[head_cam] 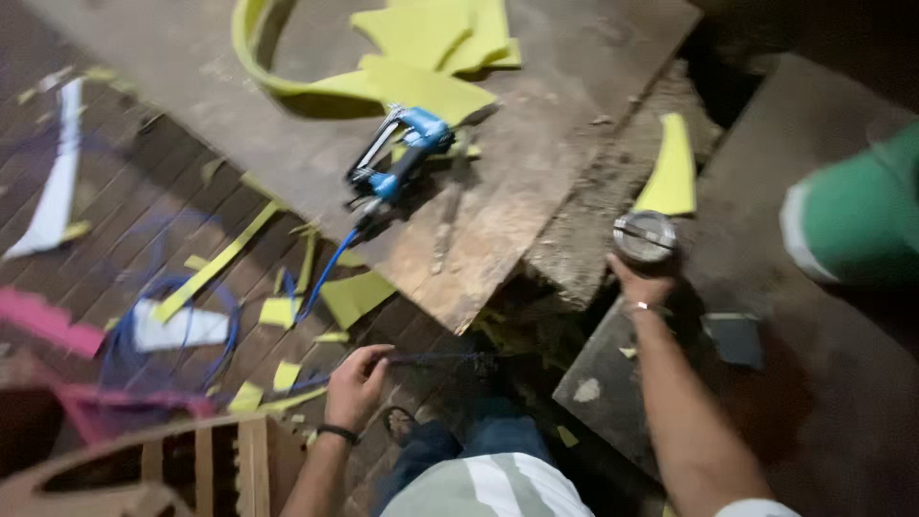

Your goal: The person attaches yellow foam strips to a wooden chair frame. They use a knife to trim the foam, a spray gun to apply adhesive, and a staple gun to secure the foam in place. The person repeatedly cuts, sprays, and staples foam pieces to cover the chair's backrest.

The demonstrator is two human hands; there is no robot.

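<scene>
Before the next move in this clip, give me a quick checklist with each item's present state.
1. Right hand grips the round metal can: ok.
2. Left hand on the blue hose: cannot tell, blurred.
3. Blue stapler rests flat on the board: ok.
4. Hose free of tangles: not ok, it loops among yellow scraps on the floor.
5. Green-clad person apart from the can: ok.

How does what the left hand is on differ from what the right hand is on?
The left hand pinches a thin, dark, flexible hose low over the floor; the right hand grips a round, shiny metal can raised by the boards. The hose stretches out sideways; the can is held with its top facing the camera. Both are blurred.
</scene>
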